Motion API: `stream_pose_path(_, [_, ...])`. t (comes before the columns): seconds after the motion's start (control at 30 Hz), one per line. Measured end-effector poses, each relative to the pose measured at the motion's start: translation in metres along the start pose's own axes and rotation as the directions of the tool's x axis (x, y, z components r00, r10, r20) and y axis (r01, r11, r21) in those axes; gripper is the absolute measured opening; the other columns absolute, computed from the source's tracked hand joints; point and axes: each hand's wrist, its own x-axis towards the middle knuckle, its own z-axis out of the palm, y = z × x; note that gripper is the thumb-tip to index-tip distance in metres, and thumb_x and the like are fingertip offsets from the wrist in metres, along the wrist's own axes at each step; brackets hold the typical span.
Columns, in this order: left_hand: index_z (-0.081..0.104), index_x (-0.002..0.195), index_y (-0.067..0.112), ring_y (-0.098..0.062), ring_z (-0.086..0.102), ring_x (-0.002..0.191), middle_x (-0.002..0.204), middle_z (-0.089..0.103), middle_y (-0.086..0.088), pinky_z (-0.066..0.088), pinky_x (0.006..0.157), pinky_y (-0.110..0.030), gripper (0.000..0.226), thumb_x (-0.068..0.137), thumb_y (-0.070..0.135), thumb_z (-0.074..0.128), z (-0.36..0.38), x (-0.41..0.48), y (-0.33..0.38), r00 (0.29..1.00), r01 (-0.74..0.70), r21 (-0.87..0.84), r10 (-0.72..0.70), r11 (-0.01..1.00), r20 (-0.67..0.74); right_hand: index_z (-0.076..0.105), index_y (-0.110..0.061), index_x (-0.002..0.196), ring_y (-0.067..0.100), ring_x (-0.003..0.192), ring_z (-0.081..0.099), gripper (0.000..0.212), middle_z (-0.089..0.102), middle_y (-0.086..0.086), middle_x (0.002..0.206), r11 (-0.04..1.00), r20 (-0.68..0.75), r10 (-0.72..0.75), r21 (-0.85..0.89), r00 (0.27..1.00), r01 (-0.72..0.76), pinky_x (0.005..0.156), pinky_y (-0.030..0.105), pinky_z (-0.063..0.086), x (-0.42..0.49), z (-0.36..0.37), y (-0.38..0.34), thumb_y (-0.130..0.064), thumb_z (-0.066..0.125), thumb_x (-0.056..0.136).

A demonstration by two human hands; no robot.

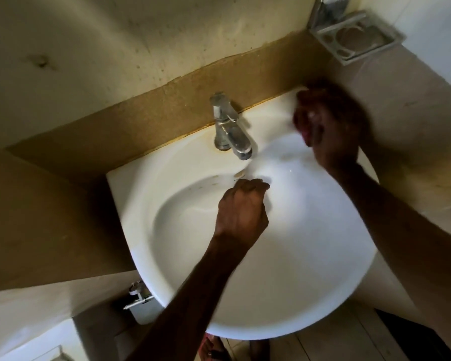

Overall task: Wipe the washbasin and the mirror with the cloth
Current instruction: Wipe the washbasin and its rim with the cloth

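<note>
Rounded white ceramic washbasin (pixel 284 295) fixed to the wall, seen from above; mirror not in view. Right hand (pixel 328 126) at the rear right corner of the rim, right of the chrome lever tap (pixel 229 128). It is motion-blurred, so I cannot tell its grip. Cloth not made out; a reddish patch at those fingers may be it, unconfirmed. Left hand (pixel 241 207) over the bowl just in front of the spout, fingers curled into a fist, nothing showing in it. Brownish marks (pixel 214 178) lie left of the spout, nearer the left hand. Judgement: the wipe must travel leftward past the tap.
</note>
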Motion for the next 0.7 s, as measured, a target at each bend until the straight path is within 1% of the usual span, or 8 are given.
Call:
stream_pose_path(0.07, [0.07, 0.117, 0.021, -0.021, 0.065, 0.108, 0.116, 0.07, 0.0, 0.056, 0.086, -0.033, 0.045, 0.076, 0.005, 0.064, -0.012, -0.001, -0.001, 0.995, 0.087, -0.012, -0.087, 0.996, -0.057, 0.058, -0.028, 0.147, 0.027, 0.137, 0.056, 0.048, 0.061, 0.002, 0.149, 0.963, -0.098, 0.219, -0.136, 0.971, -0.231, 0.117, 0.046, 0.037, -0.002, 0.006, -0.008, -0.048, 0.032, 0.112])
stream_pose_path(0.13, [0.07, 0.117, 0.02, -0.02, 0.064, 0.108, 0.115, 0.069, -0.001, 0.055, 0.083, -0.031, 0.044, 0.077, 0.004, 0.062, -0.021, -0.002, -0.003, 0.982, 0.153, -0.031, -0.155, 0.988, -0.104, 0.06, -0.025, 0.146, 0.028, 0.142, 0.052, 0.05, 0.058, 0.005, 0.152, 0.925, -0.192, 0.329, -0.132, 0.925, -0.357, 0.119, 0.047, 0.032, -0.008, 0.017, -0.044, -0.051, 0.035, 0.111])
stream_pose_path(0.27, [0.066, 0.12, 0.021, -0.016, 0.058, 0.115, 0.121, 0.066, 0.004, 0.055, 0.082, -0.033, 0.043, 0.08, 0.012, 0.055, -0.035, -0.005, -0.008, 0.963, 0.227, -0.089, -0.237, 0.97, -0.129, 0.046, -0.009, 0.155, 0.041, 0.154, 0.031, 0.055, 0.039, 0.02, 0.164, 0.904, -0.118, 0.417, 0.155, 0.901, -0.399, 0.124, 0.061, 0.025, -0.034, 0.041, -0.12, -0.041, 0.036, 0.112])
stream_pose_path(0.33, [0.066, 0.119, 0.021, -0.017, 0.057, 0.115, 0.121, 0.066, 0.004, 0.056, 0.08, -0.034, 0.041, 0.08, 0.013, 0.056, -0.042, -0.005, -0.012, 0.953, 0.238, -0.117, -0.255, 0.964, -0.161, 0.036, -0.003, 0.158, 0.042, 0.158, 0.02, 0.067, 0.029, 0.023, 0.167, 0.794, -0.072, 0.548, 0.357, 0.833, -0.491, 0.126, 0.06, 0.024, -0.04, 0.045, -0.155, -0.05, 0.026, 0.111])
stream_pose_path(0.4, [0.067, 0.118, 0.023, -0.016, 0.058, 0.115, 0.121, 0.066, 0.005, 0.057, 0.082, -0.034, 0.037, 0.082, 0.018, 0.057, -0.048, -0.003, -0.017, 0.936, 0.257, -0.136, -0.282, 0.957, -0.213, 0.027, -0.001, 0.161, 0.043, 0.16, 0.011, 0.071, 0.019, 0.024, 0.17, 0.684, -0.031, 0.65, 0.461, 0.759, -0.566, 0.126, 0.061, 0.023, -0.04, 0.046, -0.184, -0.05, 0.031, 0.11])
stream_pose_path(0.57, [0.064, 0.121, 0.024, -0.014, 0.056, 0.117, 0.124, 0.063, 0.008, 0.055, 0.086, -0.031, 0.05, 0.085, 0.048, 0.039, -0.062, 0.01, -0.018, 0.884, 0.327, -0.191, -0.371, 0.926, -0.284, 0.014, -0.007, 0.161, 0.046, 0.158, 0.014, 0.073, 0.015, 0.03, 0.168, 0.501, 0.024, 0.715, 0.679, 0.699, -0.537, 0.126, 0.064, 0.023, -0.041, 0.057, -0.205, -0.026, 0.043, 0.097])
stream_pose_path(0.63, [0.061, 0.124, 0.024, -0.014, 0.054, 0.119, 0.125, 0.062, 0.008, 0.052, 0.087, -0.03, 0.058, 0.084, 0.065, 0.049, -0.062, 0.014, -0.016, 0.888, 0.332, -0.16, -0.366, 0.929, -0.28, 0.016, 0.003, 0.16, 0.045, 0.158, 0.015, 0.076, 0.017, 0.033, 0.166, 0.354, 0.06, 0.76, 0.796, 0.647, -0.491, 0.129, 0.055, 0.021, -0.038, 0.06, -0.203, -0.015, 0.046, 0.092])
stream_pose_path(0.7, [0.059, 0.13, 0.021, -0.017, 0.05, 0.126, 0.133, 0.06, 0.004, 0.05, 0.096, -0.032, 0.068, 0.081, 0.067, 0.061, -0.058, 0.016, -0.017, 0.91, 0.316, -0.118, -0.336, 0.941, -0.243, 0.011, 0.009, 0.158, 0.04, 0.158, 0.017, 0.084, 0.017, 0.031, 0.166, 0.117, 0.165, 0.802, 0.9, 0.575, -0.421, 0.128, 0.039, 0.022, -0.036, 0.056, -0.207, -0.007, 0.047, 0.084])
